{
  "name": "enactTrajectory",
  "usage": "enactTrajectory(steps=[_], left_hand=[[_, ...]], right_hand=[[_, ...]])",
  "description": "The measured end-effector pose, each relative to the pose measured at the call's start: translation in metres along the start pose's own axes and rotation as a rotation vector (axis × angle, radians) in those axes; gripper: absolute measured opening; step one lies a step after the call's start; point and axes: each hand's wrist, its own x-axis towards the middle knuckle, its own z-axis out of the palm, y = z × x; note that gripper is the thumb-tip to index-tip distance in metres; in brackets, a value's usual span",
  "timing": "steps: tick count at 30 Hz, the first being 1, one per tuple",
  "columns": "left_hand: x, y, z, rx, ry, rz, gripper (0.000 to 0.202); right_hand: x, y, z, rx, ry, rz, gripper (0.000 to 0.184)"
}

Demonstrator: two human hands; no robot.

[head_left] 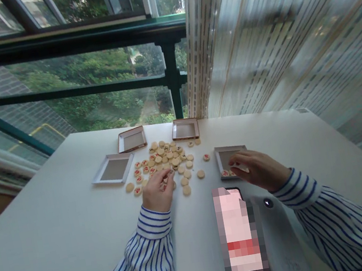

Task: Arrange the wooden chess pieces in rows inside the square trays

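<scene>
Centrally, a white table [59,220] carries four shallow rectangular trays. The right tray [228,154] lies flat, open side up. Its long axis runs roughly from the near table edge towards the window, tilted slightly leftward at the far end. A white tray [113,170] lies well apart on the left, and two brown-rimmed trays [131,140] [185,129] lie at the far side.

The right hand [259,169] rests over the near part of the right tray, fingers close together and pointing left. Whether they grip anything cannot be told.

The left hand [157,190] rests on the near edge of the pile of discs [167,156], fingers curled downward onto the pieces. Whether one is pinched cannot be told.

The discs are round, so they have no long axis. They lie flat between the trays, some with red marks facing up. A few discs [225,173] lie in the near left corner of the right tray, just beside the right fingertips.
</scene>
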Motion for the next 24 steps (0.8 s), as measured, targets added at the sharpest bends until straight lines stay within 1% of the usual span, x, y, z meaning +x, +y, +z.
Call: enactTrajectory(steps=[3, 8, 10, 12, 15, 18, 21, 24], left_hand=[[0.001, -0.008, -0.004, 0.023, 0.014, 0.022, 0.020], [0.012, -0.021, -0.019, 0.022, 0.017, -0.045, 0.023], [0.019, -0.021, -0.025, 0.008, 0.029, -0.078, 0.024], [0.027, -0.018, -0.026, -0.004, 0.040, -0.085, 0.023], [0.037, -0.006, -0.018, -0.011, -0.002, -0.067, 0.024], [0.041, 0.003, -0.001, -0.006, -0.057, 0.010, 0.023], [0.038, 0.001, 0.015, 0.033, -0.108, 0.103, 0.022], [0.033, -0.008, 0.022, 0.053, -0.103, 0.103, 0.022]], right_hand=[[0.019, -0.013, 0.003, -0.033, -0.077, -0.069, 0.014], [0.042, -0.027, 0.015, -0.095, -0.203, -0.136, 0.020], [0.049, -0.030, 0.021, -0.119, -0.245, -0.150, 0.022], [0.055, -0.033, 0.025, -0.137, -0.273, -0.150, 0.025], [0.061, -0.035, 0.030, -0.151, -0.301, -0.147, 0.025], [0.063, -0.036, 0.033, -0.156, -0.326, -0.134, 0.023], [0.063, -0.035, 0.034, -0.158, -0.341, -0.122, 0.023], [0.063, -0.034, 0.034, -0.152, -0.357, -0.129, 0.023]])
